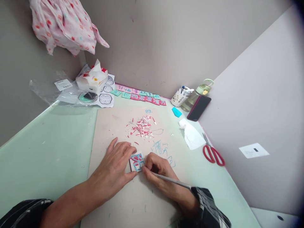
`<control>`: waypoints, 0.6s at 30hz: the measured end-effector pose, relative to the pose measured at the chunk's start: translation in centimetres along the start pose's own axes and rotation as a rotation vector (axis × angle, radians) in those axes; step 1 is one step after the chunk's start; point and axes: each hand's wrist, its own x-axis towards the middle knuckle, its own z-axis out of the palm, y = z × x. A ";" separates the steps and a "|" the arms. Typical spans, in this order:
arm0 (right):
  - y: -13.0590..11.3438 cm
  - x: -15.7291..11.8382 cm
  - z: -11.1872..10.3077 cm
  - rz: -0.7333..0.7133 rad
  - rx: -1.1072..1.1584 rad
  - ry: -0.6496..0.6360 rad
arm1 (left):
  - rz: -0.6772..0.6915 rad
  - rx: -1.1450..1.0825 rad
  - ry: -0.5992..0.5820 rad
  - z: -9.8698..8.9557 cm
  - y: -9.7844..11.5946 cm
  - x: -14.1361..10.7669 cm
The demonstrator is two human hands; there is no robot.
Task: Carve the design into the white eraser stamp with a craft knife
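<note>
A pale green table [68, 139] carries a grey board [109, 205]; a spotted cloth [64, 25] hangs over its far left corner. Below the cloth, a tissue pack [92, 80] sits on printed sheets [109, 100]. A bottle [188, 104], phone [199, 108] and pen cup [180, 96] crowd the far right, red scissors [212, 153] nearer. Lettered tiles [142, 97] line the back. Scraps [143, 126] heap on the board beyond the hands. The frame crops the cloth's top and both sleeves; the right fingers obscure the tool's tip. The left hand [117, 163] arches, thumb and fingertips bracing the block [137, 162] on the board. The right hand [162, 172] closes round a slim tool [175, 181] at the block's right edge.
</note>
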 end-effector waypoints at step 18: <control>-0.1 -0.2 -0.2 -0.029 -0.010 -0.015 | 0.036 0.029 -0.025 -0.3 -0.5 0.1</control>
